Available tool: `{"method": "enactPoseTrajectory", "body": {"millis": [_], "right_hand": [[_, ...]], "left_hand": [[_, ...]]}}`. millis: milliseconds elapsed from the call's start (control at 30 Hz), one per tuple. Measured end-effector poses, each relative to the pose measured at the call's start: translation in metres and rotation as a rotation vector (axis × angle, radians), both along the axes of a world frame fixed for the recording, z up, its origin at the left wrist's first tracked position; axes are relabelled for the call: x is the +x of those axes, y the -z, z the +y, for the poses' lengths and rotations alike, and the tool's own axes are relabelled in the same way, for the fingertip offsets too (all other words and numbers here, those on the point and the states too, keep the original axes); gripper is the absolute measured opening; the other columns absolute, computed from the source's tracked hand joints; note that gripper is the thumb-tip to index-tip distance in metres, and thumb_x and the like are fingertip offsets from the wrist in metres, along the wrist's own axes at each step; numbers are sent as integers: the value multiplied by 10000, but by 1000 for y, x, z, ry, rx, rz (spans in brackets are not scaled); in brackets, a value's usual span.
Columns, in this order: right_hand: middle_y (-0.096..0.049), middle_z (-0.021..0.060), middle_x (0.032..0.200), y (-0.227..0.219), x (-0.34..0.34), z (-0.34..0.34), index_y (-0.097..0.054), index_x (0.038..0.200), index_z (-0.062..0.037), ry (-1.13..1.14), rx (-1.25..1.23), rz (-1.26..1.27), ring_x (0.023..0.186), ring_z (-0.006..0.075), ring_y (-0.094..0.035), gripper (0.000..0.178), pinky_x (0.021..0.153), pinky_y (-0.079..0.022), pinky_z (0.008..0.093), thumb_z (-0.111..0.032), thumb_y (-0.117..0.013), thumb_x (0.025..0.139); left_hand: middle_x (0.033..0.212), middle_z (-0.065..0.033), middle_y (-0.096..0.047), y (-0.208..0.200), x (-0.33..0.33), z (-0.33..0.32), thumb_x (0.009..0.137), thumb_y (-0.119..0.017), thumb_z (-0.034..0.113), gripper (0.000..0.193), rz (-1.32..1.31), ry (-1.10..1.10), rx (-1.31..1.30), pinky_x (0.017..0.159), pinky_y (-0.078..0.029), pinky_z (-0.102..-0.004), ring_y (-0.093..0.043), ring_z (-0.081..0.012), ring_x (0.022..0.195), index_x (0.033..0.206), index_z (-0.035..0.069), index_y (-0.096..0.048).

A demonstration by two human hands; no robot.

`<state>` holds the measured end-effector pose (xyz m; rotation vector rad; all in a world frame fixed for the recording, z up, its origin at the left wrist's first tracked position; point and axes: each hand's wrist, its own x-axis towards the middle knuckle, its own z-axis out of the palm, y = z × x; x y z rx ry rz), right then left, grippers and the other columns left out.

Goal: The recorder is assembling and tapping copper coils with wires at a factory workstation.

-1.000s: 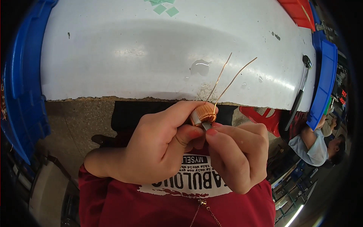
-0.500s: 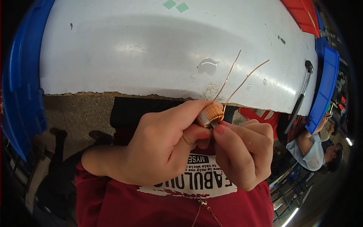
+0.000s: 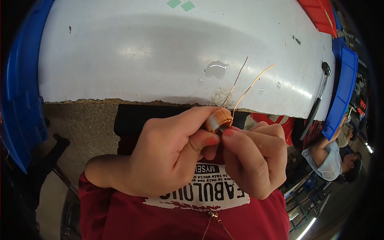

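Observation:
A small coil (image 3: 223, 117), wound with copper wire around a core with a bare pale section, is held just off the table's near edge. Two long copper wire ends stick up from it and lean to the right. My left hand (image 3: 166, 150) is closed on the coil from the left, thumb and index finger at its sides. My right hand (image 3: 256, 158) is closed in a pinch at the coil's lower right. Between its thumb and finger a sliver of something grey shows at the coil, mostly hidden by the fingertips.
The white table (image 3: 132, 72) has a chipped near edge. Two pale green squares (image 3: 181, 5) lie at the far side. A ratchet wrench (image 3: 318, 102) rests along the right edge, beside a blue bin (image 3: 344, 92). Blue bins (image 3: 24, 80) stand left, a red bin (image 3: 318, 14) far right. Another person (image 3: 332, 160) sits beyond.
The coil and both hands have shifted slightly left with the view. The wire ends have tilted a little and their tips sit further left. Both hands keep their grip at the coil.

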<state>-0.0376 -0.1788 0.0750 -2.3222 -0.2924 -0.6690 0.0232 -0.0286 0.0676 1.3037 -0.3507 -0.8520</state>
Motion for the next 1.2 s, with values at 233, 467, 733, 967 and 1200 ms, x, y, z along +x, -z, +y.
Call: {"method": "enactPoseTrajectory", "body": {"millis": [233,467,733,967,1200], "right_hand": [[-630,182,879,1,2,0,-666,922,103,-10,-52,2,630,167,-482,266,513,-404,252,6,-667,674],[-607,87,739,15,9,2,-662,809,-4,62,-84,-13,566,131,-430,218,462,-366,232,94,-694,618],[-590,72,770,17,5,-4,-641,885,-8,59,-95,5,586,128,-438,289,499,-386,238,122,-675,629],[-626,130,923,12,5,-13,-665,944,33,-18,2,134,687,159,-512,268,565,-435,252,24,-723,682],[-588,73,886,7,1,-13,-675,935,1,139,171,269,723,152,-526,303,619,-435,236,14,-767,646]], "left_hand": [[901,-119,-641,4,-6,-4,807,-426,-159,372,-263,-90,38,561,-482,-191,-569,-115,659,1158,-108,-539],[874,-147,-622,8,-13,-11,770,-496,-179,366,-533,-202,214,564,-483,-235,-561,-159,624,1131,-132,-524],[830,-152,-598,5,-8,-12,785,-570,-146,352,-545,-177,234,555,-470,-256,-550,-183,602,1130,-126,-501],[811,-90,-583,6,-1,-1,940,-431,-25,331,81,-89,-63,544,-407,-178,-455,-96,597,1264,-84,-465],[800,-92,-569,3,-2,1,983,-410,50,339,490,-48,-196,519,-352,-153,-389,-75,571,1297,-75,-432]]}}
